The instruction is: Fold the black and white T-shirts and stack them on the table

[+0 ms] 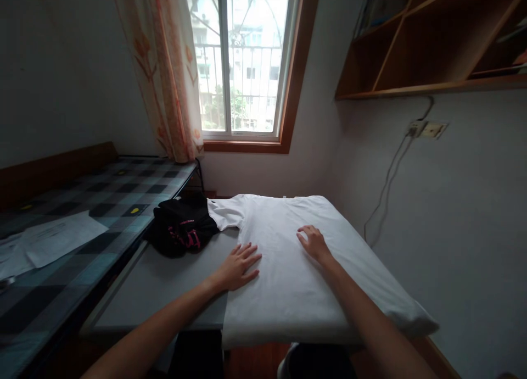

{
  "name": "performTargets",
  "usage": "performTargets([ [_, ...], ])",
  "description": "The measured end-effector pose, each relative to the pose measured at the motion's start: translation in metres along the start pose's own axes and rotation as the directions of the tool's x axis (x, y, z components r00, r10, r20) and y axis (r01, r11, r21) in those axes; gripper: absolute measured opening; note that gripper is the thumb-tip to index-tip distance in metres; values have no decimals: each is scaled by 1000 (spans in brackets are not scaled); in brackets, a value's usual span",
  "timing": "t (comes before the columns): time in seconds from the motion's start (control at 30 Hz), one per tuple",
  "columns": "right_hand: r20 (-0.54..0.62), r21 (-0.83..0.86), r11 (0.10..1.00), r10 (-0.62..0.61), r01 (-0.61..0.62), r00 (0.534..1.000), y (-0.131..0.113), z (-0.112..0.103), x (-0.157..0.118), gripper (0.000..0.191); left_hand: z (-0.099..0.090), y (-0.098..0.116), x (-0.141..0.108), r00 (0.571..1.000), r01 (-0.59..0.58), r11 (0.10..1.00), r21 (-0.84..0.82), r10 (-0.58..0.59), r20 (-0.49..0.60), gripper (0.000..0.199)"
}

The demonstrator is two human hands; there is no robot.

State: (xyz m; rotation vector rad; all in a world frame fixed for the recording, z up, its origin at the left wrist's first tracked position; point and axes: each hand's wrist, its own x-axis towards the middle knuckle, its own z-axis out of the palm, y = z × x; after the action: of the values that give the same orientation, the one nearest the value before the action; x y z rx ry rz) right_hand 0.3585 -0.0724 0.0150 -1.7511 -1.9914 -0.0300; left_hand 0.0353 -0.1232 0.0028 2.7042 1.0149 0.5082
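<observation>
A white garment (280, 291), which looks like a T-shirt with one sleeve out to the left, lies spread over the right part of a light grey table (164, 291). Its near edge hangs over the table's front. My left hand (239, 266) rests flat on its left edge, fingers spread. On the garment's right half is my right hand (315, 243), fingers loosely bent and apart, with nothing visible in it. A black cloth item with pink lettering (183, 225), perhaps a cap or folded clothing, lies at the back left, touching the white sleeve.
To the left stands a bed (132, 184) with a checked mattress and papers (53, 239) on it. A window (247, 60) with a curtain (164, 66) is ahead. Wooden shelves (432, 38) hang at the upper right, above a wall socket (428, 129) with a dangling cable (385, 184).
</observation>
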Motion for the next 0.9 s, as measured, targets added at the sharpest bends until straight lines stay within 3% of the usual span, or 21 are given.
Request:
performTargets([
  [0.13,20,14,999,39,-39,999,-21,19,25,21,1,3,-1,1000,3,1000,4,-2,-25,47],
  [0.27,8,-3,997,77,-77,997,-31,38,32,21,2,-5,-4,991,30,1000,2,-29,-134,38],
  [0.4,-29,-5,998,70,-70,997,-28,48,26,21,-29,-37,-2,943,177,981,83,-144,-300,31],
  [0.53,-35,28,998,52,-51,998,-23,50,23,20,-90,-81,0,834,488,838,243,-367,-412,35],
  [0.63,-37,42,998,58,-56,998,-22,51,23,20,-125,-113,-5,729,685,629,368,-589,-350,42],
  [0.7,-34,47,997,62,-61,997,-20,52,24,20,-135,-130,-11,648,739,521,427,-724,-239,43],
  [0.8,-37,51,997,65,-63,997,-19,54,25,20,-135,-151,-21,598,762,490,425,-783,-171,32],
  [0.87,-39,55,996,67,-65,997,-18,55,25,20,-135,-161,-26,552,825,489,284,-805,-216,26],
  [0.9,-40,57,996,69,-67,997,-18,54,25,20,-137,-165,-28,498,867,484,123,-824,-271,23],
])
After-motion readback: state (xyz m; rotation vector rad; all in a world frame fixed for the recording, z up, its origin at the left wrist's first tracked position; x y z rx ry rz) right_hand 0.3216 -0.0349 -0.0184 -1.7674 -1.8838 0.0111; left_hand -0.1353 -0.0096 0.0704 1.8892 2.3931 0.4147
